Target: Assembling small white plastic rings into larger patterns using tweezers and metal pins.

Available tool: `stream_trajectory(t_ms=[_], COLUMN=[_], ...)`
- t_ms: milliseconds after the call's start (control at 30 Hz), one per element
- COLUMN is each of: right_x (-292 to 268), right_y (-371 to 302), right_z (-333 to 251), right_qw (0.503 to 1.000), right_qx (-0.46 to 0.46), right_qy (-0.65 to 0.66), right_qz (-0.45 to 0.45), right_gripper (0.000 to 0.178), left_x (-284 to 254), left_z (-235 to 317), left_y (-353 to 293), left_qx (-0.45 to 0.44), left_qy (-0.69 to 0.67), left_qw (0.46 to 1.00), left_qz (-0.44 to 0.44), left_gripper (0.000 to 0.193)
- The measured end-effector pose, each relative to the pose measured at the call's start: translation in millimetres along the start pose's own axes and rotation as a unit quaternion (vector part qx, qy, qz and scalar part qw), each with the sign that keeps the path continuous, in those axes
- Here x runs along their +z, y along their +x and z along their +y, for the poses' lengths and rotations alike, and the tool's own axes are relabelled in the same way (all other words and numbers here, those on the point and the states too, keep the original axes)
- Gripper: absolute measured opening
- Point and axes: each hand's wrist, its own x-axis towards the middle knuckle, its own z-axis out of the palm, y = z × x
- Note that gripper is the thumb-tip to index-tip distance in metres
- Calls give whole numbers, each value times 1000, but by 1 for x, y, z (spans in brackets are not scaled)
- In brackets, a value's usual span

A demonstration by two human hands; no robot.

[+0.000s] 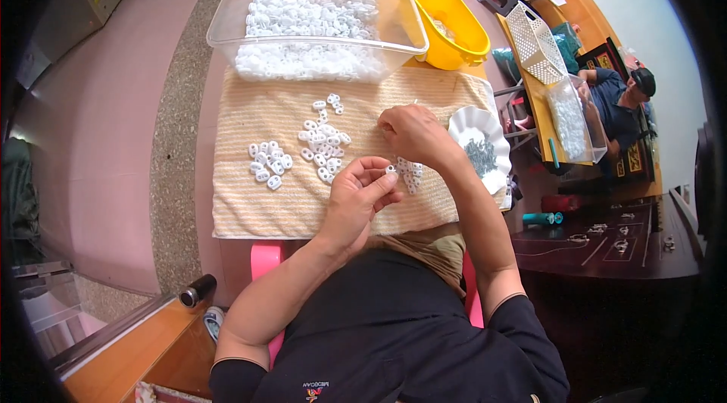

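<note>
Left of centre in the frame, a cluster of white pieces lies on your striped towel. At upper centre stands a clear tub heaped with more; below it spreads a looser pile. Mid-frame, your left hand has its grip clamped on one white piece. Just right of that lies a smaller pile. Above it your right hand curls; whether its grip holds anything, I cannot tell. Farther right come a yellow basin, then a white dish of grey bits.

parts on towel | tub behind them | dish right
</note>
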Motion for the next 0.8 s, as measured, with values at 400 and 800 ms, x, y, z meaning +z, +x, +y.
stream_trajectory(t_ms=[400, 800], right_x=[12, 29], right_y=[-44, -74], right_z=[6, 7], right_qw=[912, 783], right_qx=[24, 34], right_qy=[407, 621], right_qz=[54, 20], right_gripper=[11, 11], left_x=[-2, -2], left_z=[-1, -4], left_y=[2, 2], left_qx=[25, 8], left_qy=[-37, -29], left_qw=[999, 999], left_qz=[28, 37], left_gripper=[13, 15])
